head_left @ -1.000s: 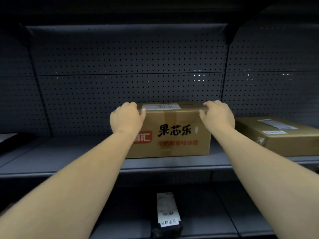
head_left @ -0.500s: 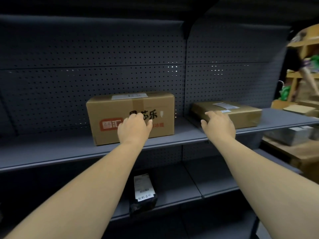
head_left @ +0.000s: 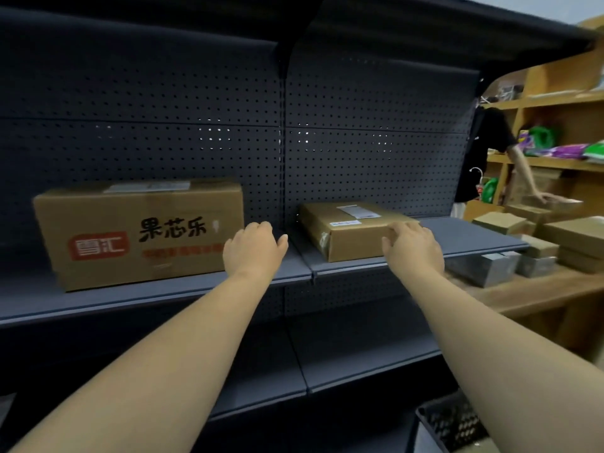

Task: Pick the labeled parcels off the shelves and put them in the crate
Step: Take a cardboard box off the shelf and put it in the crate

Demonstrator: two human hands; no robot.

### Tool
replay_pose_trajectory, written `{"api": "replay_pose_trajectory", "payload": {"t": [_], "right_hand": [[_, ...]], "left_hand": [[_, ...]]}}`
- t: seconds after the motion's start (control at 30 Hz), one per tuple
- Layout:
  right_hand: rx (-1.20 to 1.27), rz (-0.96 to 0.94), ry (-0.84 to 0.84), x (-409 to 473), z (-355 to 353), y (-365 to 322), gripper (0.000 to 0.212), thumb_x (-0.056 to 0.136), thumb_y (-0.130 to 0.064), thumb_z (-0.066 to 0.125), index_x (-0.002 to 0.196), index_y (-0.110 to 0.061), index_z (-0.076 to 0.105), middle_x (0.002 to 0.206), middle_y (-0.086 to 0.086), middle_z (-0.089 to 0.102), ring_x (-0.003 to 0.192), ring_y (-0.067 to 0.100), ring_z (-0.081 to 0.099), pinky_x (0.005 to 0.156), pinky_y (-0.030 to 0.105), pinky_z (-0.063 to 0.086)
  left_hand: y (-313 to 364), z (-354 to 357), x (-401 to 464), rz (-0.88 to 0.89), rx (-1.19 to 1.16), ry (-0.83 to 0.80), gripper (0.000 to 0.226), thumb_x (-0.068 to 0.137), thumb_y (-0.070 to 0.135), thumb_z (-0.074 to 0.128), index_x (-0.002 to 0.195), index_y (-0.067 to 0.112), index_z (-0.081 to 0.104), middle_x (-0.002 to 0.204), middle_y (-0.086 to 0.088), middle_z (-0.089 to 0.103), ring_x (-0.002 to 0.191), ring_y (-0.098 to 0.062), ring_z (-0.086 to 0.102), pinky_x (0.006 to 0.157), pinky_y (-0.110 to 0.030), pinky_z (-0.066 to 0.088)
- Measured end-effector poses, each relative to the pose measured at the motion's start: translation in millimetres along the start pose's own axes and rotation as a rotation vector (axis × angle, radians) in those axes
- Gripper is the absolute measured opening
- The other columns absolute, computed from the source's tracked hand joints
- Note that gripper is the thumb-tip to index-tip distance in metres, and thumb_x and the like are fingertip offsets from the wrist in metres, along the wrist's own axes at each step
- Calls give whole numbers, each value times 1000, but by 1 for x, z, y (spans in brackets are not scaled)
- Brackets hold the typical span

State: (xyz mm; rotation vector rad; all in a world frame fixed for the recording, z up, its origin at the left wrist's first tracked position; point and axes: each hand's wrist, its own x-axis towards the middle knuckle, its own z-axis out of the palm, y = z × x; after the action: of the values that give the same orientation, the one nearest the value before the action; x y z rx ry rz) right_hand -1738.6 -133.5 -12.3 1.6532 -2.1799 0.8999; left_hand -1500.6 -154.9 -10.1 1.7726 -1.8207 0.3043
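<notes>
A flat brown parcel point(head_left: 351, 230) with white labels on top lies on the grey shelf point(head_left: 294, 276), right of the upright post. My right hand point(head_left: 413, 248) touches its front right corner, fingers relaxed and holding nothing. My left hand point(head_left: 253, 250) hovers with loose fingers in the gap between this parcel and a big printed carton point(head_left: 137, 233), which stands on the same shelf at the left and bears a label on top. A dark slatted crate point(head_left: 452, 425) shows at the bottom right, partly hidden by my right arm.
The shelf below point(head_left: 327, 364) is dark. A wooden table point(head_left: 536, 286) at the right carries several cardboard and grey boxes. Another person point(head_left: 493, 148) in a black top stands by wooden racks point(head_left: 562, 103) at the far right.
Both hands left the big carton and moved right. The view swung right too. My right hand now reaches the flat parcel's front corner; my left hand is past the carton's right end.
</notes>
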Motion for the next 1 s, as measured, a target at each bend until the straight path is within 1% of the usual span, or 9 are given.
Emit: {"api": "replay_pose_trajectory", "payload": {"t": [0.1,0.23,0.33,0.47,0.57,0.67,0.8,0.9,1.0], "right_hand": [[-7,-26,3,18,-1,29,34,95,-32,47,122,-14,58,123,8,59,116,29,48,92,39,41],[2,-55,-20,47,-2,71,38,96,-33,45,128,-15,54,126,7,57,118,28,47,92,39,41],[28,-62,-36,62,0,94,40,96,-33,45,132,-18,51,128,7,56,120,28,46,93,40,42],[54,-88,-60,76,7,118,39,96,-33,45,131,-17,52,128,7,55,120,29,46,91,40,42],[75,-96,-79,83,14,131,38,96,-32,46,130,-16,53,129,7,55,120,29,46,91,40,42],[102,-89,-96,89,21,137,37,96,-32,46,129,-16,54,130,8,55,120,30,46,90,40,42],[141,-68,-136,98,31,141,40,96,-32,46,133,-18,51,132,7,53,122,30,44,90,41,42],[160,-40,-164,109,39,141,41,96,-34,45,135,-19,48,135,7,50,123,30,43,88,41,43],[198,-6,-199,123,47,139,43,97,-36,44,136,-21,46,137,6,49,124,30,43,86,41,45]], "left_hand": [[29,14,6,-28,-5,-8,43,95,46,41,119,14,57,113,-5,61,98,-26,59,71,-35,43],[70,33,10,-59,-29,5,42,95,45,42,117,13,58,112,-5,61,98,-26,58,72,-34,39],[92,44,10,-81,-19,28,41,95,45,42,116,13,58,112,-6,61,98,-26,58,72,-34,38],[114,55,10,-119,0,52,41,95,45,42,114,13,59,110,-6,62,97,-26,58,71,-34,38],[123,63,10,-136,16,52,42,95,46,42,114,13,59,108,-6,62,94,-26,58,71,-34,40],[127,69,9,-153,25,60,42,95,46,42,114,13,59,106,-6,62,92,-25,58,68,-33,38],[127,75,16,-184,27,50,42,95,46,42,113,12,59,106,-7,61,93,-26,58,69,-34,39],[126,81,26,-218,1,37,42,95,45,41,112,11,58,108,-8,61,94,-28,57,70,-35,41],[125,87,41,-271,-59,23,42,95,45,42,114,11,57,108,-9,61,93,-28,57,66,-33,43]]}}
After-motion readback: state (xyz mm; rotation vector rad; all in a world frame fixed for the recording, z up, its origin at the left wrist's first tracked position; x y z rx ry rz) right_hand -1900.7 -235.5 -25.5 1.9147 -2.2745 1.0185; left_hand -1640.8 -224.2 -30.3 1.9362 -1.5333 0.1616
